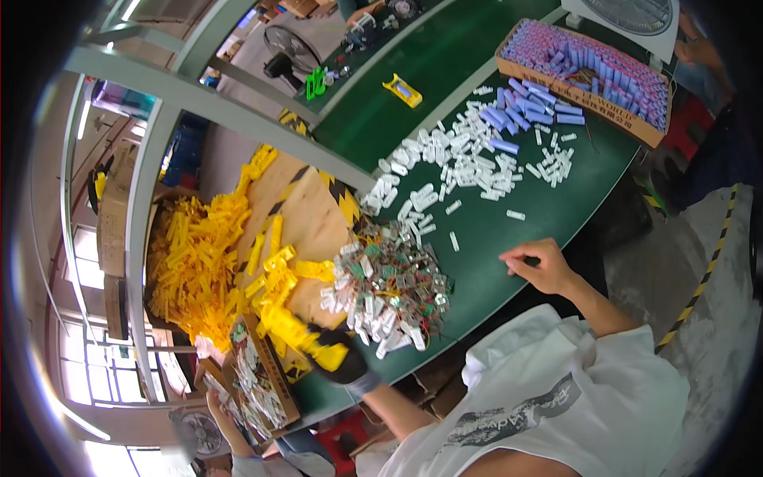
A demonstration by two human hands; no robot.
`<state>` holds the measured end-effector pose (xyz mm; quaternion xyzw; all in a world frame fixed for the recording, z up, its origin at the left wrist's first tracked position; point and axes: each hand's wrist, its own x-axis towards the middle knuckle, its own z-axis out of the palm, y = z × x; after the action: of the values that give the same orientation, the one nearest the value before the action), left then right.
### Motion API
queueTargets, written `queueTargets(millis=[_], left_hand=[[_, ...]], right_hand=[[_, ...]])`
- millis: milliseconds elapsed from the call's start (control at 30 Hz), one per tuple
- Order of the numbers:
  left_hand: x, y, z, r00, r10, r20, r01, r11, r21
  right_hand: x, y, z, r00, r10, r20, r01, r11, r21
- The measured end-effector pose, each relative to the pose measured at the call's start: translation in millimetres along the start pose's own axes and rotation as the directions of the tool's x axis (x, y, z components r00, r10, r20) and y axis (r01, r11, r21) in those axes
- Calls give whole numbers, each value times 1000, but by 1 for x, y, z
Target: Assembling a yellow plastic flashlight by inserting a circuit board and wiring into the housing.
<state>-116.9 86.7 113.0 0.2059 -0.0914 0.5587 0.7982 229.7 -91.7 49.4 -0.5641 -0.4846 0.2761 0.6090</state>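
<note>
My left hand [340, 362], in a black glove, is closed around a yellow plastic casing [328, 352] at the edge of the yellow parts. Just beyond it lies a tangled heap of small circuit boards with wires and white pieces [389, 286]. My right hand [540, 269] is bare and hangs over the table's near edge, its fingers curled and the thumb close to the index finger. Whatever may be between those fingertips is too small to make out. Small white plastic parts [469, 163] spread over the green table [509, 246] ahead of it.
Purple cylindrical cells fill a cardboard box [584, 79] at the far right; loose purple cells [528, 107] lie beside it. A large pile of yellow casings [199, 266] is at left. Another person's hand [214, 401] is by a parts box [258, 381]. A metal post [238, 111] crosses the view.
</note>
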Motion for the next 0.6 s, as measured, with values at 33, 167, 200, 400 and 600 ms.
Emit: queueTargets(millis=[33, 167, 200, 400, 600], left_hand=[[-13, -31, -7, 993, -78, -84, 73, 995, -64], [-52, -180, -8, 856, -438, -274, 330, 872, -362], [-54, -196, 4, 794, -515, -323, 377, 834, -402], [-64, -219, -20, 685, -707, -176, 592, 681, -431], [-66, -219, -19, 699, -695, -167, 659, 717, -227]], right_hand=[[1, 5, 4, 999, 24, -35, -24, 1000, -14], [16, 6, 7, 976, 140, -168, -132, 990, 55], [22, 0, 14, 982, 62, -179, -75, 995, -69], [22, 15, -4, 972, -137, -193, 28, 876, -482], [20, 15, -2, 952, -93, -292, -121, 761, -637]])
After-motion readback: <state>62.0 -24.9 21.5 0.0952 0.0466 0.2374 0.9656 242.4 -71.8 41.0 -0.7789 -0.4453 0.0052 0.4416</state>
